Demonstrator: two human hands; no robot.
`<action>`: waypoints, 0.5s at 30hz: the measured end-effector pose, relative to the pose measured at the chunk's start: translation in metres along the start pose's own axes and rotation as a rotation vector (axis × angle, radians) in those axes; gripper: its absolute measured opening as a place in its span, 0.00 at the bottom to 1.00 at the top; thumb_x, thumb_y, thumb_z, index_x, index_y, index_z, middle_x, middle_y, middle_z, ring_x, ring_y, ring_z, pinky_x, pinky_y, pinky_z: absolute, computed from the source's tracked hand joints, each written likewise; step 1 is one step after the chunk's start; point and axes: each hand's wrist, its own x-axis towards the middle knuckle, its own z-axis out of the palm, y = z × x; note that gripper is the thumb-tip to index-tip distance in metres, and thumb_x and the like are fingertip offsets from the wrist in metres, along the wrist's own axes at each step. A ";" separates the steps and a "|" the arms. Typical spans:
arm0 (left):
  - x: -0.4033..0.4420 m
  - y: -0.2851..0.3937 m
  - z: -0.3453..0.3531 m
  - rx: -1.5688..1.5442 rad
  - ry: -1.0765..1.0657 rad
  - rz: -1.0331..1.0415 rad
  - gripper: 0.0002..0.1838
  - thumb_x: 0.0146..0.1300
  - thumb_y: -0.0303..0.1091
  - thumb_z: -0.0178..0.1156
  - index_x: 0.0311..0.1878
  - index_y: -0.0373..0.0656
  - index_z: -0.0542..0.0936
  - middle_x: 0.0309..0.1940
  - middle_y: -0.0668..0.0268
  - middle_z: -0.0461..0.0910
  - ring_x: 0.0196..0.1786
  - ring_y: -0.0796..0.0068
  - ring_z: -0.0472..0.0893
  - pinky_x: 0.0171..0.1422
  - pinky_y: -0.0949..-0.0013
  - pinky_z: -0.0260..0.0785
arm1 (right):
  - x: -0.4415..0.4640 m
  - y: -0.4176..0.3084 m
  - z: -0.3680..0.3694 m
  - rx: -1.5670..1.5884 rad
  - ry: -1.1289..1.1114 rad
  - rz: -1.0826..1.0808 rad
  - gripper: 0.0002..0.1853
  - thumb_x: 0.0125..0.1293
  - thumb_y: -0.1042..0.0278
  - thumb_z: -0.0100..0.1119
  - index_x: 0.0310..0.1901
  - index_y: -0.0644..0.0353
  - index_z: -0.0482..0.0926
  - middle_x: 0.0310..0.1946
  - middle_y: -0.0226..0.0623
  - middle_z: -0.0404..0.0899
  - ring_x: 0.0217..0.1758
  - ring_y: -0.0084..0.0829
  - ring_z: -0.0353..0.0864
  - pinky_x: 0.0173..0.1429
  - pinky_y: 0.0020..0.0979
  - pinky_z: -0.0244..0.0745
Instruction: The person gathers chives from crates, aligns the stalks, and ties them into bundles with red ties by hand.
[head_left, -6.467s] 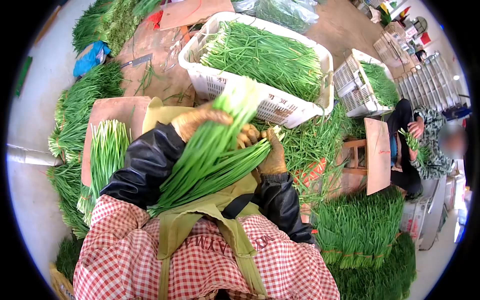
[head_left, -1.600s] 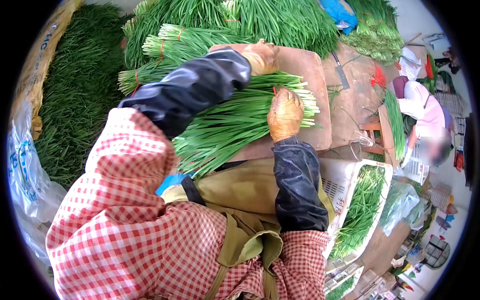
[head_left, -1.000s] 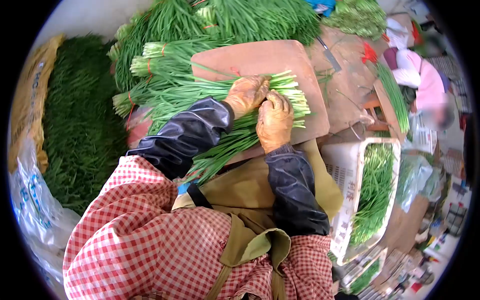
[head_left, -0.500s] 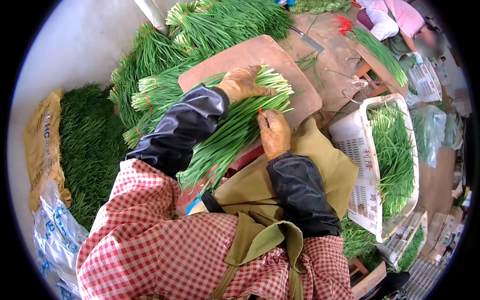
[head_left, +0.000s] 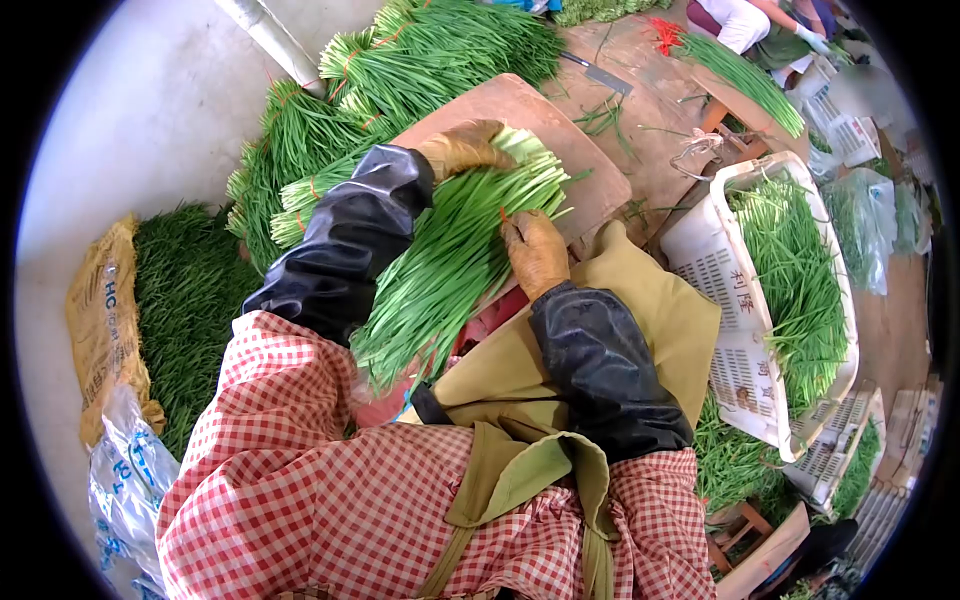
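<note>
Pinched between thumb and fingers of the person's right hand (head_left: 537, 252) is a thin red tie (head_left: 503, 214), just at the near side of a thick, long-leaved green bundle (head_left: 440, 255) with pale cut ends. Across from it, the left hand (head_left: 465, 148) lies against the bundle's far side by those ends; its fingertips are partly hidden, so I cannot tell how firmly it grasps. Both forearms wear shiny black sleeves (head_left: 612, 360), over a red-and-white checked smock (head_left: 320, 490) and an olive cloth apron (head_left: 650, 310). The bundle lies aslant on a reddish-brown flat board (head_left: 592, 165), pale ends up and right, leaf tips toward the lap. Left of the person stands a yellow printed sack (head_left: 105, 330) beside dark green leaves (head_left: 190, 310); at right, a tilted white slotted plastic crate (head_left: 700, 240) holds more green stems (head_left: 785, 270). Past the board lie red-banded green bundles (head_left: 445, 55) and a flat-bladed metal knife (head_left: 605, 78). Farthest, at upper right, another person's white-gloved hand (head_left: 815, 40) shows.
</note>
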 end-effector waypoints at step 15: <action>-0.015 -0.001 0.002 -0.267 0.140 0.087 0.24 0.53 0.28 0.70 0.54 0.37 0.77 0.42 0.65 0.81 0.43 0.75 0.79 0.50 0.69 0.73 | -0.002 -0.012 -0.001 -0.154 0.148 -0.052 0.07 0.64 0.65 0.59 0.37 0.59 0.77 0.38 0.45 0.76 0.41 0.48 0.77 0.45 0.43 0.73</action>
